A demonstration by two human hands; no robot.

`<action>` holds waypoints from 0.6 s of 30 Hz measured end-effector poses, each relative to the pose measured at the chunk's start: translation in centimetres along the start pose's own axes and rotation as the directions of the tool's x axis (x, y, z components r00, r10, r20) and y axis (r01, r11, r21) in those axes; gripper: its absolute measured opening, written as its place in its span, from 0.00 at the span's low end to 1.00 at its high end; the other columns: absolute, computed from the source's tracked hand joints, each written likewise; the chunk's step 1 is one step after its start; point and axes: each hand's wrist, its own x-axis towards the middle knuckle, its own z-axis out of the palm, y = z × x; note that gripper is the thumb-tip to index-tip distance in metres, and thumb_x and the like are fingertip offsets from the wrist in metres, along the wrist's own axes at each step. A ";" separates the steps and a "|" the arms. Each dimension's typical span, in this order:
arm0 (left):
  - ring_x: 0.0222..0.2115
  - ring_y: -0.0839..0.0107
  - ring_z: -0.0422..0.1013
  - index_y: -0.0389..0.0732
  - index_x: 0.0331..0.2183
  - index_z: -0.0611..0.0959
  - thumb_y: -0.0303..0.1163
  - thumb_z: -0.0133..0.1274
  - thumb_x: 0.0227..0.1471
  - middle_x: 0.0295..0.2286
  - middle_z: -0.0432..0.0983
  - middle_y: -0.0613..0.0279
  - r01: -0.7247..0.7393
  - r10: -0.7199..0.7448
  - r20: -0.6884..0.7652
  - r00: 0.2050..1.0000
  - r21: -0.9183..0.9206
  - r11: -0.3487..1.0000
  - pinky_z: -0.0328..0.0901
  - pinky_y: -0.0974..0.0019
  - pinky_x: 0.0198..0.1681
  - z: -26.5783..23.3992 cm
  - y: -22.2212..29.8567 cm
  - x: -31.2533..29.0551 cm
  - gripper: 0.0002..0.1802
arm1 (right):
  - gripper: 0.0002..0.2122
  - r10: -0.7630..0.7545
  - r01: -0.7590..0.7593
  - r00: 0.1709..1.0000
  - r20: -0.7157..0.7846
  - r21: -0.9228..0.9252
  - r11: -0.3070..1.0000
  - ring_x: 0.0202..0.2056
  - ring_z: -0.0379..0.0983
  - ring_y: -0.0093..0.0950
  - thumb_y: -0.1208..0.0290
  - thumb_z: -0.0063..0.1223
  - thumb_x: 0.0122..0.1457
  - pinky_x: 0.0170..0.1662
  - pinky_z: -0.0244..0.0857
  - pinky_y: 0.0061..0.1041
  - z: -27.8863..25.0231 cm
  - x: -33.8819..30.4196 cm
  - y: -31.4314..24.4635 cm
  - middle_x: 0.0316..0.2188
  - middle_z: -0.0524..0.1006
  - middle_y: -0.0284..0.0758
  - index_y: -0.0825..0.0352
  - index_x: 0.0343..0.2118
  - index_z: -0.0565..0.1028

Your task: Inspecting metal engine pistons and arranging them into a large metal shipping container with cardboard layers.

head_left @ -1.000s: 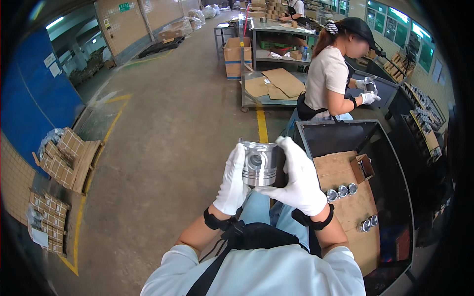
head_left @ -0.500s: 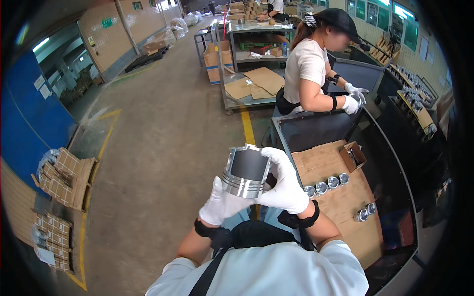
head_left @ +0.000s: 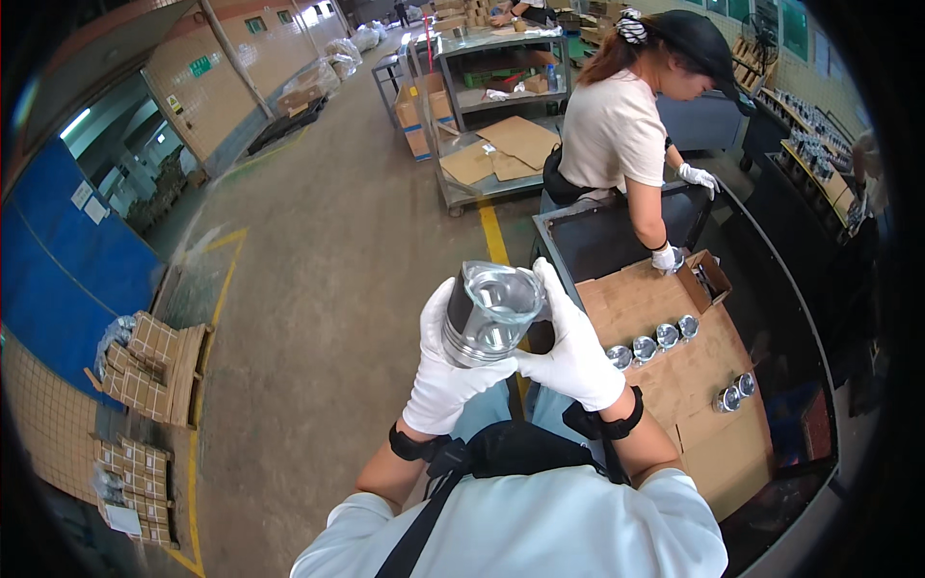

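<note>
A silvery engine piston [head_left: 493,313] with ring grooves and a dark side patch is held up before me, its hollow open end tilted into sight. My left hand [head_left: 446,371], in a white glove, is closed around its left side and underside. My right hand [head_left: 575,361], gloved too, grips it from the right, the thumb and fingers against its wall. To the right, several pistons [head_left: 668,335] stand in a row on the cardboard-lined bench [head_left: 708,438], and a pair of pistons [head_left: 734,392] sits closer to me.
A co-worker [head_left: 617,125] leans over the bench's far end, one gloved hand [head_left: 667,258] beside a small cardboard box [head_left: 706,281]. A metal shelf cart [head_left: 491,183] carries flat cardboard. Stacked cartons [head_left: 145,371] lie on pallets at left. The bench has a raised dark rim [head_left: 800,318].
The piston has been turned so its hollow end shows, and my left hand has risen along its side. The co-worker has bent down and reached one hand to the bench beside the box.
</note>
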 end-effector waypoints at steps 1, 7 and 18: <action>0.58 0.61 0.63 0.46 0.62 0.57 0.17 0.71 0.33 0.57 0.62 0.58 0.008 -0.008 -0.003 1.000 -0.003 1.000 0.64 0.57 0.60 -0.3 -0.1 -0.2 0.58 | 0.49 0.042 -0.042 0.999 0.001 0.045 0.998 0.54 0.73 0.38 0.75 0.70 0.42 0.56 0.67 0.32 0.4 0.0 0.0 0.57 0.69 0.49 0.72 0.66 0.51; 0.60 0.62 0.60 0.51 0.62 0.57 0.15 0.70 0.31 0.59 0.57 0.57 -0.109 0.108 0.043 0.993 0.028 0.994 0.63 0.55 0.60 -1.9 1.0 -0.6 0.59 | 0.47 -0.114 0.112 0.993 -0.019 -0.085 0.990 0.52 0.72 0.44 0.74 0.71 0.39 0.55 0.66 0.34 1.4 0.6 -1.4 0.54 0.71 0.51 0.74 0.64 0.56; 0.59 0.48 0.62 0.50 0.63 0.60 0.38 0.73 0.36 0.62 0.53 0.43 0.322 -0.227 0.234 0.945 -0.784 0.531 0.65 0.42 0.59 -3.0 2.9 -2.4 0.56 | 0.38 -0.458 0.446 0.887 0.063 -0.373 0.814 0.41 0.70 0.36 0.65 0.75 0.35 0.43 0.63 0.35 2.7 0.0 -6.8 0.43 0.73 0.37 0.68 0.54 0.71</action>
